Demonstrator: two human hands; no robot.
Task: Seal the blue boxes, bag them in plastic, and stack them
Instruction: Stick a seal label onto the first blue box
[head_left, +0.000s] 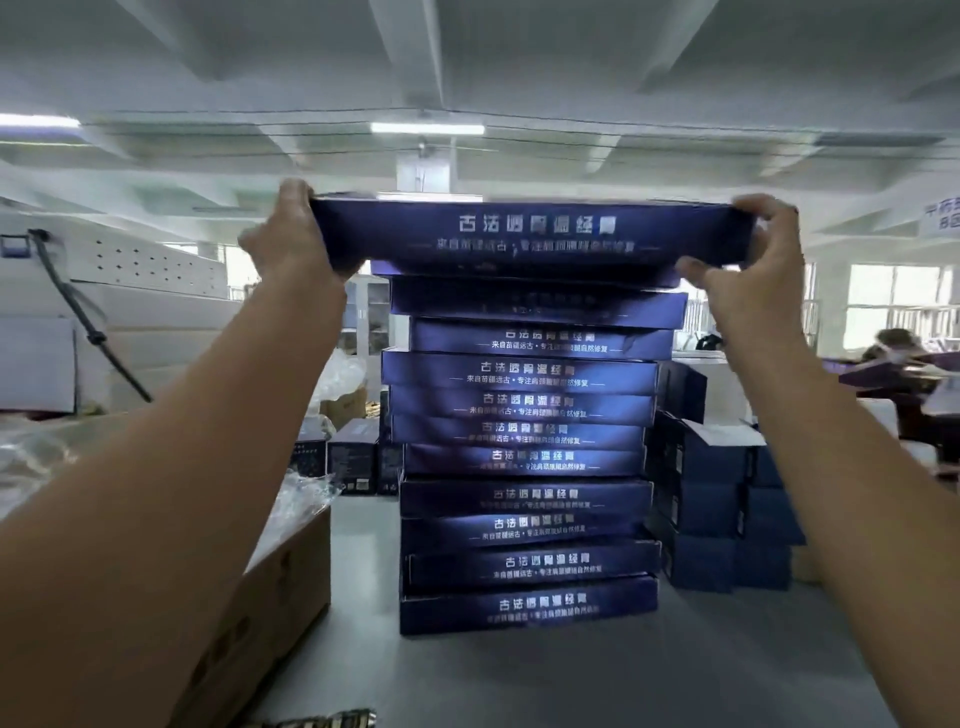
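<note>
A flat blue box (530, 236) with white lettering is held level at the top of a tall stack of several blue boxes (524, 462) on the grey table (597, 675). My left hand (296, 234) grips its left end, thumb under and fingers over. My right hand (753, 249) grips its right end the same way. The held box sits on or just above the top box of the stack; I cannot tell which. Glossy film seems to cover the boxes.
An open cardboard carton (260, 597) with clear plastic bags stands at the left. Darker blue boxes (717, 499) are piled right of the stack. Small dark boxes (353, 457) lie behind. A white machine (104, 312) is far left; a person (904, 358) works far right.
</note>
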